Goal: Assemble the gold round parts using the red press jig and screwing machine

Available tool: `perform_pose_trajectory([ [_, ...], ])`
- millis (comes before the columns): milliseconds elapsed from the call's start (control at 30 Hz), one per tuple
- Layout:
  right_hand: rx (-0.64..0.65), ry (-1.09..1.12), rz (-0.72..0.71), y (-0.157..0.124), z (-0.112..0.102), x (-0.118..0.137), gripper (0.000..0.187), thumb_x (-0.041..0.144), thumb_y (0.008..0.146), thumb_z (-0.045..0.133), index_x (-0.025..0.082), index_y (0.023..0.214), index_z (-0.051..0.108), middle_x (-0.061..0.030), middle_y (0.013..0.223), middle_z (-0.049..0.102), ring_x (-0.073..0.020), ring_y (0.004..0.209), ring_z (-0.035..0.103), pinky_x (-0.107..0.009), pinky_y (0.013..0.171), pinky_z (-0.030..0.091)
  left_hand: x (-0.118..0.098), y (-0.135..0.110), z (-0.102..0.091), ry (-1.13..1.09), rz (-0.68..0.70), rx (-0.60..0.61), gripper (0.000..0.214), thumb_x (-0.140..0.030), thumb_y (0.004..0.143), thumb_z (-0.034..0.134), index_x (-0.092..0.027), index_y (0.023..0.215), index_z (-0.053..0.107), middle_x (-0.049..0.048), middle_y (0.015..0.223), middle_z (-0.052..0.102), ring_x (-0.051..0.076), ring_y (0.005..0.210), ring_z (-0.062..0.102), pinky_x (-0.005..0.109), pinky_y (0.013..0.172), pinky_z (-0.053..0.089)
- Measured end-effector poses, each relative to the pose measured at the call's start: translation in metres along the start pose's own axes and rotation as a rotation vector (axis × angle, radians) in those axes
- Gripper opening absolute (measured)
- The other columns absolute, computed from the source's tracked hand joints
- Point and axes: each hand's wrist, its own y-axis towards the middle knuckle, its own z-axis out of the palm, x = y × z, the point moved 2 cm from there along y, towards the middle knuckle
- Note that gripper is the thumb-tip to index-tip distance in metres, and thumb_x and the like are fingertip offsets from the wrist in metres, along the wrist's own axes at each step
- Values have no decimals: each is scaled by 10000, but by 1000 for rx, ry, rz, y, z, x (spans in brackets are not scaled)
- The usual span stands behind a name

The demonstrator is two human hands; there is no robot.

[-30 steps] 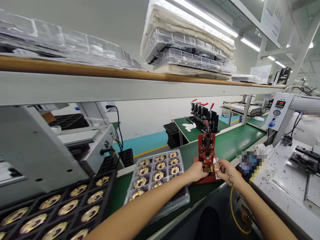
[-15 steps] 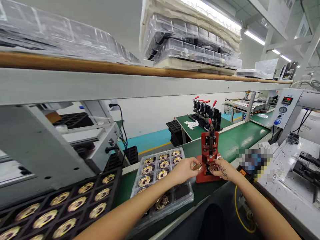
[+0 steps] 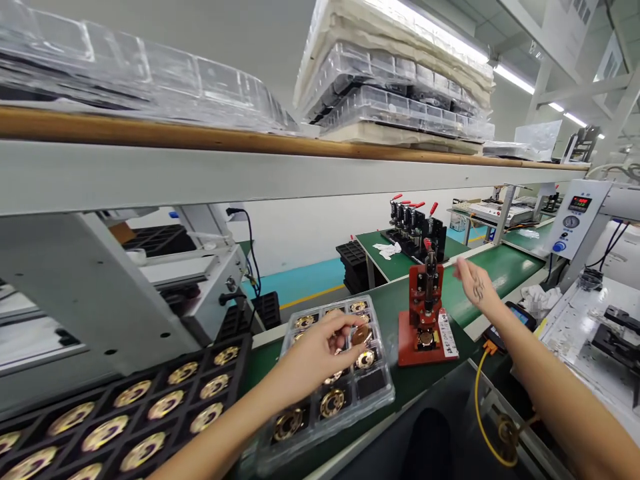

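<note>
My left hand [image 3: 333, 343] pinches a round gold-coloured metal part [image 3: 361, 335] between thumb and fingertips, above a clear compartment tray [image 3: 385, 397]. Gold rings [image 3: 332, 403] lie in several of the tray's compartments. To the right stands a red hand press [image 3: 407, 343] with a black clamp and a red-tipped lever [image 3: 427, 245]. Another round gold part [image 3: 426, 339] sits in the fixture at its base. Right of the lever and apart from it, my right hand [image 3: 475, 287] is raised; its fingers are mostly hidden and blurred.
A black tray [image 3: 190, 400] of gold rings lies at lower left. Overhead runs a shelf [image 3: 250, 170] with clear packed trays. Several black clamps [image 3: 413, 230] stand on a green table behind. A device with an orange plug [image 3: 491, 347] and yellow cable lies at right.
My left hand has moved left from beside the press to over the clear tray, still holding its part. My right hand has left the part in the fixture and risen up and right.
</note>
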Motion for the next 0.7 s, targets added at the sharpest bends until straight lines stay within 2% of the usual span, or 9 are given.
perform_pose_trajectory([
  [67,-16,76,-34,33,-7,34,640,721,1052,371,201,1006,739,-101,925,774,-285,975,704,-385,891,536,-16,2,5,5,75,2,314,-418,869,672,-241,1118,744,31,986,597,204,809,570,309,742,476],
  [133,13,165,-63,52,-7,69,731,749,1059,290,175,1026,743,-118,944,784,-267,931,731,-387,880,566,-29,3,14,2,145,14,278,-360,883,656,-250,1126,736,44,1046,624,209,853,587,322,784,492],
  [200,5,239,-101,48,-4,96,772,724,1081,212,158,1099,738,-110,957,782,-242,901,741,-375,873,583,-35,1,21,-5,197,29,262,-317,895,637,-252,1132,726,54,1094,649,218,910,608,337,829,500],
  [267,-56,293,-173,21,-1,110,675,658,1108,256,176,1211,718,-80,1001,776,-223,930,736,-361,902,578,-37,-5,23,-12,224,35,247,-296,898,629,-249,1124,720,58,1125,674,230,966,629,352,876,505],
  [300,-109,313,-232,3,1,110,591,610,1119,313,192,1228,717,-70,1026,774,-223,956,731,-362,915,573,-36,-8,23,-13,226,34,239,-288,895,632,-248,1114,718,58,1132,688,234,986,639,359,897,507],
  [400,-221,256,-424,-52,10,93,433,449,1137,386,225,1075,751,-70,1050,786,-248,1070,725,-412,1008,539,-34,-16,19,-28,179,34,237,-282,878,649,-247,1104,708,41,1082,733,229,940,669,354,880,524],
  [500,-186,206,-570,-82,24,69,337,313,1125,435,235,1053,755,-88,1096,800,-279,1218,706,-475,1107,506,-37,-18,22,-90,111,76,269,-292,868,657,-249,1132,689,9,974,744,200,811,672,311,765,546],
  [633,-70,204,-528,-96,28,59,311,266,1105,482,239,1313,712,-114,1394,721,-285,1452,562,-497,1213,455,-52,-19,37,-88,148,105,262,-251,864,641,-251,1124,670,-11,916,730,178,759,661,279,710,543],
  [700,-80,187,-451,-108,23,62,352,285,1099,498,244,1405,668,-117,1505,646,-286,1490,515,-500,1246,414,-60,-22,45,-33,208,89,288,-210,856,632,-255,1139,658,-9,926,723,178,769,665,279,709,538],
])
